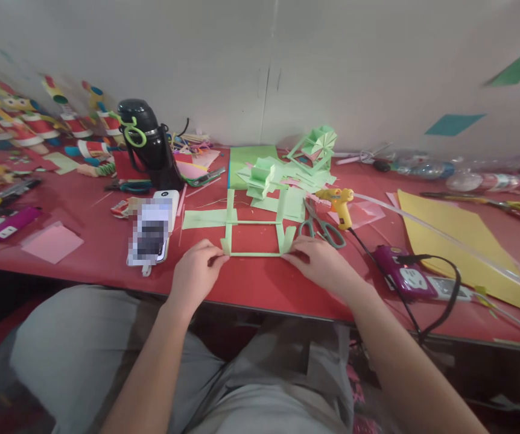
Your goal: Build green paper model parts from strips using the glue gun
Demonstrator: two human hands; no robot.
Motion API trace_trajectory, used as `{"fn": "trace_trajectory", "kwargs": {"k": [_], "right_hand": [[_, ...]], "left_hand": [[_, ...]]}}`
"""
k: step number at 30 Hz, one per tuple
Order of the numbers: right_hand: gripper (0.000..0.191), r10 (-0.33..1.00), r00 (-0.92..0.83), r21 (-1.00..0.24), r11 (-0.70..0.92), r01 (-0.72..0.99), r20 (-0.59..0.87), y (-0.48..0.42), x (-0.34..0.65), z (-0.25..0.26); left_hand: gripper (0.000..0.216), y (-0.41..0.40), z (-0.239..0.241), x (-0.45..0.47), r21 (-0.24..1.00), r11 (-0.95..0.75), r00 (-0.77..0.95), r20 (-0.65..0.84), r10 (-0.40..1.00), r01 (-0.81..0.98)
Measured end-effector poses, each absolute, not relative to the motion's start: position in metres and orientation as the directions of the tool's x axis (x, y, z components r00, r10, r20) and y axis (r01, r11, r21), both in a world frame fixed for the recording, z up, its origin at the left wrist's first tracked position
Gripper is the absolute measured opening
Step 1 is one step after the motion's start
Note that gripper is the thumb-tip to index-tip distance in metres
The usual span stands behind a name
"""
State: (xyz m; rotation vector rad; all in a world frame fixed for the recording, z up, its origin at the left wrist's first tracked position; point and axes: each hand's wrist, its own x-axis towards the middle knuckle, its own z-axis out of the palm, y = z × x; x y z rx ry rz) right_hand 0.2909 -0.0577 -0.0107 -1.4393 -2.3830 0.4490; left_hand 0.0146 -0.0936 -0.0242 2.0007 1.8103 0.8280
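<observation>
A frame of light green paper strips (254,224) lies flat on the red table (251,283), crossed into a rough square. My left hand (195,269) pinches the near strip at the frame's left corner. My right hand (318,260) presses its fingers onto the same strip at the right corner. Both hands rest on the table close to its front edge. Green-handled scissors (321,227) lie just beyond my right hand, and a yellow glue gun (339,204) lies behind them.
A phone on a white power bank (154,232), a black flask (148,143), folded green paper pieces (287,169), pink paper (52,241), a yellow sheet (459,235) and a purple power strip (402,274) with a black cable lie around. Colourful paper figures (38,126) stand at the back left.
</observation>
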Motion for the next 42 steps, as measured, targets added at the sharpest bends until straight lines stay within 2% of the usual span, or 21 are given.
{"fn": "trace_trajectory", "kwargs": {"k": [2, 5, 8, 10, 14, 18, 20, 23, 25, 27, 30, 32, 36, 42], "right_hand": [[0.024, 0.864, -0.492, -0.429, 0.486, 0.761, 0.106, -0.051, 0.293, -0.010], [0.021, 0.870, -0.490, -0.476, 0.452, 0.755, 0.049, -0.045, 0.297, -0.006], [0.012, 0.856, -0.515, -0.546, 0.405, 0.733, -0.056, -0.037, 0.305, 0.007], [0.016, 0.879, -0.470, -0.551, 0.353, 0.756, -0.082, -0.028, 0.310, 0.017], [0.020, 0.968, -0.238, -0.470, 0.174, 0.865, -0.081, -0.004, 0.303, 0.030], [0.026, 0.970, -0.233, -0.447, 0.180, 0.876, -0.067, 0.014, 0.284, 0.023], [0.020, 0.967, -0.254, -0.463, 0.211, 0.861, -0.031, 0.019, 0.278, 0.014], [0.009, 0.968, -0.248, -0.506, 0.231, 0.831, 0.035, 0.023, 0.277, 0.001], [0.011, 0.968, -0.238, -0.571, 0.237, 0.786, 0.074, 0.023, 0.280, -0.005], [0.014, 0.962, -0.251, -0.676, 0.255, 0.692, 0.106, 0.023, 0.284, -0.008], [0.022, 0.961, -0.248, -0.845, 0.231, 0.482, 0.121, 0.021, 0.286, -0.007], [0.029, 0.972, -0.207, -0.915, 0.183, 0.360, 0.113, 0.020, 0.285, -0.006], [0.030, 0.985, -0.141, -0.961, 0.133, 0.242, 0.101, 0.017, 0.282, -0.005], [0.032, 0.991, -0.116, -0.968, 0.097, 0.230, 0.072, 0.016, 0.283, -0.008]], "left_hand": [[0.015, -0.091, -0.023, 0.013, 0.576, -0.161, 0.053, 0.200, 0.978, 0.802], [0.015, -0.088, -0.019, 0.006, 0.581, -0.176, 0.105, 0.154, 0.982, 0.795], [0.013, -0.080, -0.008, -0.007, 0.623, -0.172, 0.202, 0.023, 0.979, 0.763], [0.018, -0.072, 0.001, -0.017, 0.632, -0.134, 0.210, -0.047, 0.977, 0.763], [0.034, -0.043, 0.012, -0.025, 0.647, -0.031, 0.028, 0.015, 0.999, 0.762], [0.052, -0.011, -0.001, -0.013, 0.710, -0.060, 0.058, 0.027, 0.998, 0.702], [0.047, -0.001, -0.012, -0.005, 0.681, -0.091, 0.084, 0.045, 0.996, 0.726], [0.026, 0.005, -0.023, 0.002, 0.631, -0.161, 0.086, 0.148, 0.985, 0.759], [0.013, 0.005, -0.026, 0.003, 0.638, -0.209, 0.076, 0.230, 0.970, 0.741], [0.009, 0.004, -0.026, 0.004, 0.696, -0.253, 0.073, 0.279, 0.958, 0.672], [0.013, 0.003, -0.028, 0.004, 0.828, -0.284, 0.072, 0.285, 0.956, 0.483], [0.018, 0.004, -0.030, 0.004, 0.894, -0.265, 0.055, 0.263, 0.963, 0.361], [0.021, 0.004, -0.032, 0.002, 0.922, -0.265, 0.021, 0.270, 0.963, 0.283], [0.022, 0.003, -0.032, -0.001, 0.914, -0.271, 0.006, 0.282, 0.959, 0.301]]}}
